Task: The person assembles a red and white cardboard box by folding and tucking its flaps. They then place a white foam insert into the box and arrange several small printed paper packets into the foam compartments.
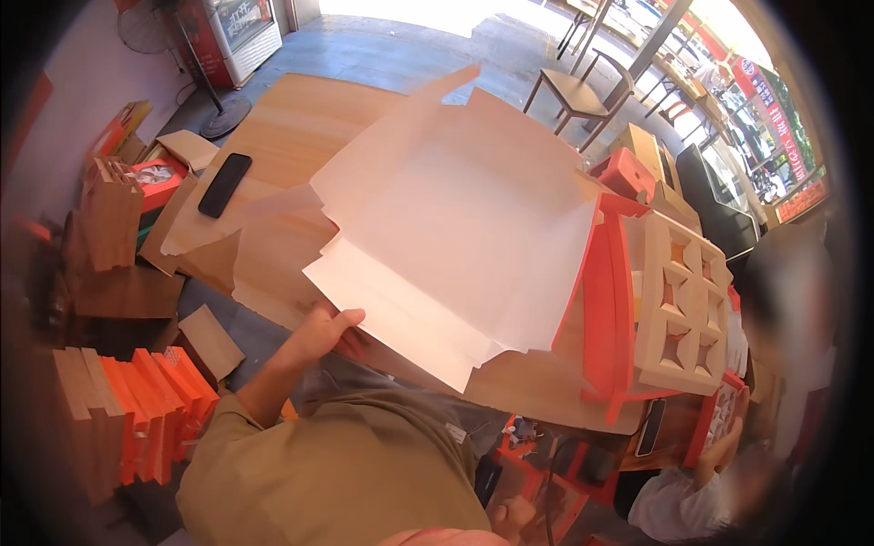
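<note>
Cardboard box blank (pixel 455 227), flat and unfolded, pale inner face up, held tilted above the near edge of the wooden table (pixel 291 118). Covers most of the table's middle in this view. Orange outer face showing along its right fold.

Left hand (pixel 319 332) clenched on the blank's lower left edge, thumb on top, fingers underneath. Olive sleeve (pixel 337 464) running up from the lower edge of frame. Right hand not seen; grip state impossible to tell.

On the table: black phone (pixel 224 184) lying flat near the left edge, beside loose brown card sheets (pixel 196 227) at the left corner. More brown card under the blank. Stack of orange blanks with a tan lattice insert (pixel 678 305) standing on edge at the right end of the table, just beside the held blank. Second dark phone (pixel 651 426) at the near right corner.

Off the table, left: upright row of folded orange and tan blanks (pixel 137 414) on the floor, further box stock piled by the wall. Far left: fan stand base (pixel 223 114) and a drinks cooler (pixel 238 32) on grey concrete floor. Far side: wooden chair (pixel 578 91), sunlit open shopfront beyond. Lower right: another person's hand (pixel 724 441) and white sleeve by the table's near right corner.
</note>
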A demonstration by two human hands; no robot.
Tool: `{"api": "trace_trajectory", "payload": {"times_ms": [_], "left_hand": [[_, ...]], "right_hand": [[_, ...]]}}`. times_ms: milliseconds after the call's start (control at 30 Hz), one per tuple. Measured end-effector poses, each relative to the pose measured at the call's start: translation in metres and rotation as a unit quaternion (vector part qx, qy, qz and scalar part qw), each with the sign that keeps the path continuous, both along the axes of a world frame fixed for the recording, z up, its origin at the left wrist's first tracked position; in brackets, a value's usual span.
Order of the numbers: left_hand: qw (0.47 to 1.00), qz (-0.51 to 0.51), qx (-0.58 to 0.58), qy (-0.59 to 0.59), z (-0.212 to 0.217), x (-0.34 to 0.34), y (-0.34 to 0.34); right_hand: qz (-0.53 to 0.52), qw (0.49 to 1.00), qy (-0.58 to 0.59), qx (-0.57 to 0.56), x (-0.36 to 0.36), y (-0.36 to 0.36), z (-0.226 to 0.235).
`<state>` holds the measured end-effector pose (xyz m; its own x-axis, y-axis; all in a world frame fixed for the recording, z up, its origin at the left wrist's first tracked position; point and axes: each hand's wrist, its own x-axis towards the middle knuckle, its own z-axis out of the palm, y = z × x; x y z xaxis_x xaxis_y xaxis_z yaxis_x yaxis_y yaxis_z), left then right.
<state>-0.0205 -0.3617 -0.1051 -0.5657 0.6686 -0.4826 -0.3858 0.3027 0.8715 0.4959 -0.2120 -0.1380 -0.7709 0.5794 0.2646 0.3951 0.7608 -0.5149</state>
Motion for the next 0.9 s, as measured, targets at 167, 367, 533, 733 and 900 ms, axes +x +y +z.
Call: {"api": "trace_trajectory", "payload": {"times_ms": [167, 367, 533, 733, 900], "left_hand": [[0.993, 0.075, 0.005, 0.087, -0.006, -0.070, -0.011], [0.952, 0.122, 0.022, 0.280, -0.050, -0.229, 0.005], [0.941, 0.086, -0.038, 0.324, -0.067, -0.317, 0.006], [0.957, 0.075, -0.064, 0.273, -0.023, -0.353, 0.020], [0.938, 0.099, -0.094, 0.317, 0.017, -0.320, 0.033]], "right_hand": [[-0.007, 0.955, 0.287, 0.072, -0.090, 0.040, 0.011], [0.010, 0.925, 0.369, -0.088, -0.177, 0.099, 0.019], [0.057, 0.957, 0.252, -0.132, -0.252, 0.127, 0.051], [-0.005, 0.744, 0.382, -0.548, -0.298, 0.204, 0.071], [-0.090, 0.701, 0.417, -0.572, -0.355, 0.289, 0.037]]}}
